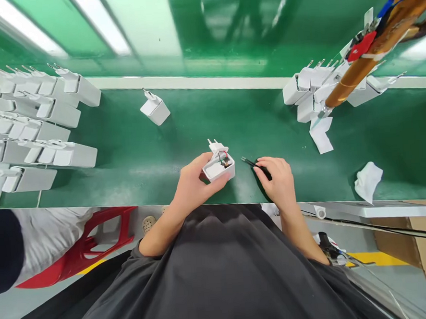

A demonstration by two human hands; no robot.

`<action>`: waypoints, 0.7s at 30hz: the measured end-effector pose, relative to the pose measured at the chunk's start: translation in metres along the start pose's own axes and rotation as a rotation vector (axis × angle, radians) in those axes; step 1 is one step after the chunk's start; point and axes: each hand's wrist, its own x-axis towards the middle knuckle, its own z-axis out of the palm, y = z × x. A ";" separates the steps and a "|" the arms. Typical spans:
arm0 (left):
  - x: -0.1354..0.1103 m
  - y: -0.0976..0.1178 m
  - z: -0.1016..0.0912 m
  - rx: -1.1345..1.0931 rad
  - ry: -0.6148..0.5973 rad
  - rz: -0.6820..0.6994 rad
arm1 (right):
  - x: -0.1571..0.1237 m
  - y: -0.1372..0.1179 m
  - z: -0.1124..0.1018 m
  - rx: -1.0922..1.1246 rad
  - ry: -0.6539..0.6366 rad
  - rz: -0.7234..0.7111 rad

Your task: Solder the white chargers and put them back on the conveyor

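My left hand [195, 183] grips a small white plug-adapter housing [219, 171] near the front edge of the green table. The housing's open side faces up, showing red and dark wires and small parts inside. Its two-pin plug end points away from me. To the right, the fingers of my right hand [279, 180] are closed on slim black tweezers [250, 162], whose tips point left towards the housing without touching it. Part of the tweezers is hidden under the hand.
Rows of white adapters [65, 110] fill the left side; a single adapter [157, 111] stands ahead. More adapters [304, 89] sit at right beneath a hanging amber-wrapped tool [366, 63], beside a white slip [320, 136]. Crumpled white tissue [369, 181] lies near the front edge.
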 end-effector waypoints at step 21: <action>-0.007 -0.009 0.023 0.496 0.328 0.348 | 0.019 -0.072 -0.028 0.127 0.211 -0.317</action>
